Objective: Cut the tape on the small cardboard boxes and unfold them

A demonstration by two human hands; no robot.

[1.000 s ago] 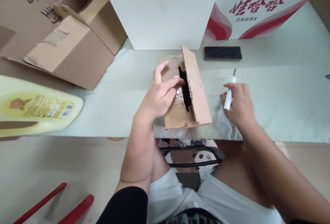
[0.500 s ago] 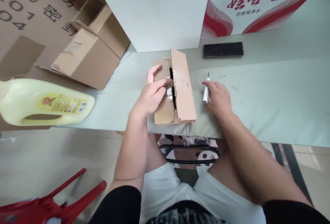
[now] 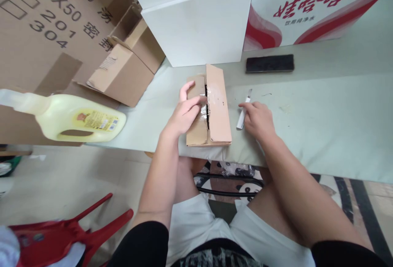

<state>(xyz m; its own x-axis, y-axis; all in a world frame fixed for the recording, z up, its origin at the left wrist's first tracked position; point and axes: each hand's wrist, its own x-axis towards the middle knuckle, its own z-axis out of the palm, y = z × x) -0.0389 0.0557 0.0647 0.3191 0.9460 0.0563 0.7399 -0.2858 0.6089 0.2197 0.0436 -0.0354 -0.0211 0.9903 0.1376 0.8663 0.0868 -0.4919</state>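
A small brown cardboard box lies on the cloth-covered table, its two top flaps parted by a narrow dark gap. Clear tape clings to the left flap. My left hand holds the box from the left, one fingertip at the gap and another finger bent over the flap farther back. To the right of the box, my right hand is closed on a white utility knife, its blade pointing away from me. The knife stays close to the tabletop and apart from the box. What is inside the box is hidden.
A black phone lies behind the knife. White cartons and a red-and-white carton stand along the back. At left are a yellow jug and open cardboard boxes. A red chair stands below the table's front edge.
The knife has turned so its tip points more to the right, and more blade shows. The gap between the flaps looks narrower. My left hand stays on the box; the view has shifted slightly.
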